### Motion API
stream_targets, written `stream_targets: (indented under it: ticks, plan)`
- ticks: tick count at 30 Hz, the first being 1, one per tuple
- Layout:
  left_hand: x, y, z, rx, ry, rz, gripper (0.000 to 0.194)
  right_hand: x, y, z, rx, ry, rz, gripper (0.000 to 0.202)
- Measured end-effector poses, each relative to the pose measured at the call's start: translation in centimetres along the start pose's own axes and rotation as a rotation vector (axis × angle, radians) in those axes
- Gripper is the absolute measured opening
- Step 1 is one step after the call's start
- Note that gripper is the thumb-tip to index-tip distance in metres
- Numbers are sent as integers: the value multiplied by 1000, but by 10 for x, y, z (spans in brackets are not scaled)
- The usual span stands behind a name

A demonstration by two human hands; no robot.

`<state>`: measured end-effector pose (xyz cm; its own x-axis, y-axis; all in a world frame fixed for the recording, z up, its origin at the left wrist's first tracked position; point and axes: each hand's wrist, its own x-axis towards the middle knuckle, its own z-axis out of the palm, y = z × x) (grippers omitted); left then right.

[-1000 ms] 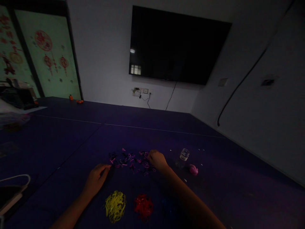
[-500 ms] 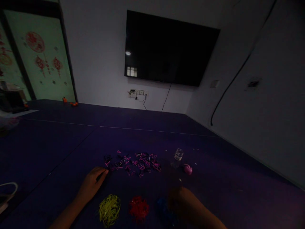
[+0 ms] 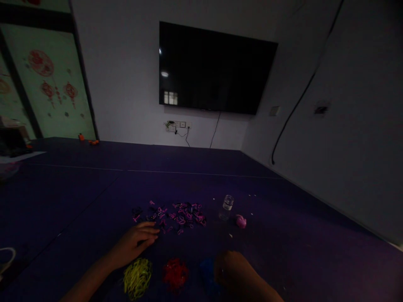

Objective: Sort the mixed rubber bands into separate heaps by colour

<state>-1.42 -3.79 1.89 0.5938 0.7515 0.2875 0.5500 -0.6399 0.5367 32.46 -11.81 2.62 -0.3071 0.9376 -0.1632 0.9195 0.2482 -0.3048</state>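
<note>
My left hand [image 3: 140, 241] reaches over the purple surface with its fingers stretched out, the tips at the near edge of a scatter of pink and black rubber bands [image 3: 185, 216]. Nothing shows in that hand. Over at the right, my right hand [image 3: 231, 266] is curled at the edge of a blue pile of bands [image 3: 208, 272]; its fingertips are dark and hidden, so what they grip, if anything, cannot be seen. Between the arms lie a yellow pile of bands [image 3: 137, 277] and a red pile of bands [image 3: 175, 273].
Beyond my right hand stands a clear plastic bottle [image 3: 226, 208], with a pink rounded object [image 3: 241, 221] beside it. Small white scraps [image 3: 231, 235] dot the surface. A white cable [image 3: 11, 256] loops at the left edge. A television [image 3: 214, 69] hangs on the far wall.
My left hand has moved right along the near edge of the pink and black bands, and its fingers have spread out. My right hand stays by the blue pile. The view has shifted slightly.
</note>
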Motion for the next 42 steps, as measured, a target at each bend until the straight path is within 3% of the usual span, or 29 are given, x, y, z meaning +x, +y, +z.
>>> stream_targets:
  ticks: [3,6,10,13,16,18,21,23,25,28,31,34,38,42]
  plan:
    - [14,19,-2,3,-129,28,28,-2,-4,-8,3,-8,-9,21]
    - [24,24,-1,54,-246,27,31,-1,-4,-17,9,9,3,25]
    - [31,12,6,177,-338,-8,43,15,8,-18,173,246,-62,40]
    - [33,2,12,258,-354,-64,48,42,21,-2,252,357,-85,50]
    - [37,-10,17,311,-278,-69,53,75,30,19,259,411,-7,61]
    - [40,-23,18,363,-128,-104,57,96,31,28,228,407,38,67]
    - [39,-50,19,490,181,-391,62,122,24,33,148,411,68,68]
    - [36,-68,19,545,283,-580,60,137,18,32,116,399,67,69]
    - [34,-82,20,537,221,-561,53,149,10,30,130,375,37,69]
    - [35,-88,22,403,141,-416,51,164,2,27,229,350,-78,66]
    - [41,-82,24,156,128,-296,54,177,1,22,362,372,-207,62]
    - [48,-77,26,47,184,-214,53,189,7,13,447,417,-191,63]
    - [56,-80,25,164,260,-291,57,204,15,5,502,356,-86,73]
    - [65,-84,23,64,152,-292,63,205,14,7,587,247,-204,74]
